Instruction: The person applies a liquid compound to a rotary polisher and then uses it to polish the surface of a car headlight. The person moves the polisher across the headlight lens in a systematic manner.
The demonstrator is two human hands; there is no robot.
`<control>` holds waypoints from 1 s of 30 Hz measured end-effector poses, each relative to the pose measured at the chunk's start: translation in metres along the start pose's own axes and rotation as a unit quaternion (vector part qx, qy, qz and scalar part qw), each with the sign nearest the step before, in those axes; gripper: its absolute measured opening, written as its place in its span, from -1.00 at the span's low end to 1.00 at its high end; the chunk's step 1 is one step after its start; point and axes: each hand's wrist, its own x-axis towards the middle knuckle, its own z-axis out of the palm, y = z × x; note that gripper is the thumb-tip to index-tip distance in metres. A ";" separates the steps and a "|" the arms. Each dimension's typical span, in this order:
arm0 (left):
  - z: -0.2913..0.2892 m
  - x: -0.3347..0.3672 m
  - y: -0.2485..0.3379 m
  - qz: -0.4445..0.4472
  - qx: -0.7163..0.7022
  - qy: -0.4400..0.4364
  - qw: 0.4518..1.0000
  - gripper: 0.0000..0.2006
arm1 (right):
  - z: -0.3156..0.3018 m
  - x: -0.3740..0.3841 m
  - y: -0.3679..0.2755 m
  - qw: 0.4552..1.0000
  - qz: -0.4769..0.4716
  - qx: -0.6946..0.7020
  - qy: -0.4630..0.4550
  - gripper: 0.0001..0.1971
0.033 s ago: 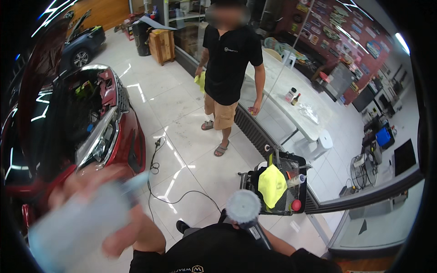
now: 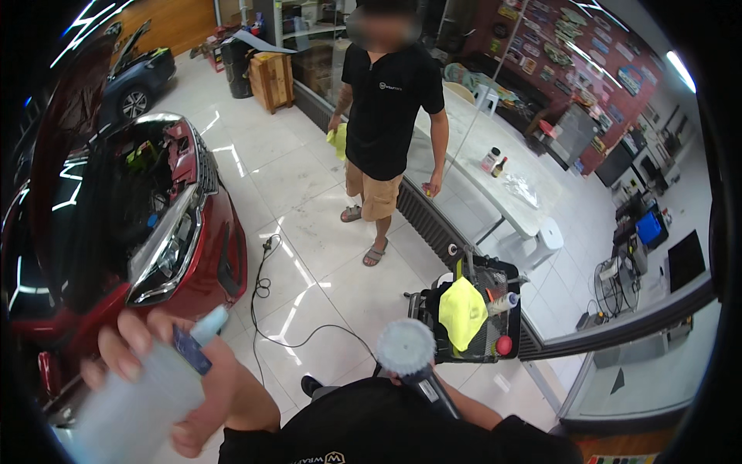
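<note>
Here, my left hand is wrapped around a translucent spray bottle with a pale blue nozzle, held up at lower left beside the red car with its bonnet raised. My right hand is hidden below my black shirt, so I cannot tell its grip; a round polishing tool rises there. Beyond, a yellow cloth hangs on the black cart, and another person stands on the white floor.
</note>
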 end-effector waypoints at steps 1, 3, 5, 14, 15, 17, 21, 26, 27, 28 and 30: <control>-0.008 0.006 0.021 0.018 -0.079 -0.007 0.997 -0.35 | 0.011 0.014 0.009 0.999 0.016 -0.004 0.046 -0.13; -0.016 0.009 0.047 0.056 -0.135 -0.036 0.989 -0.28 | 0.034 0.044 0.028 0.997 0.050 0.054 -0.038 -0.14; -0.015 0.011 0.056 0.103 -0.083 -0.073 0.989 -0.22 | 0.056 0.076 0.042 0.990 0.047 0.031 -0.132 -0.21; 0.013 0.021 0.075 0.261 0.319 -0.112 0.904 -0.47 | 0.113 0.100 0.058 0.995 0.034 -0.084 -0.039 -0.32; 0.009 0.020 0.074 0.252 0.323 -0.121 0.904 -0.47 | 0.115 0.099 0.057 0.994 0.051 -0.083 -0.055 -0.32; 0.007 0.012 0.076 0.236 0.216 -0.096 0.943 -0.49 | 0.116 0.096 0.053 0.990 0.084 -0.088 -0.066 -0.33; 0.011 0.005 0.066 0.210 0.230 -0.091 0.946 -0.50 | 0.116 0.092 0.046 0.989 0.076 -0.129 -0.002 -0.30; 0.043 -0.006 0.066 0.140 -0.213 0.102 0.961 -0.49 | 0.116 0.083 0.037 0.968 0.057 -0.210 0.122 -0.31; 0.042 -0.016 0.041 0.020 -0.162 0.089 0.983 -0.50 | 0.117 0.085 0.036 0.980 0.046 -0.182 0.072 -0.31; 0.042 -0.028 0.015 -0.117 -0.097 0.088 0.985 -0.49 | 0.118 0.086 0.034 0.983 0.043 -0.168 0.054 -0.31; 0.026 -0.051 -0.033 -0.284 -0.071 0.099 0.951 -0.49 | 0.117 0.087 0.034 0.989 0.076 -0.122 0.020 -0.30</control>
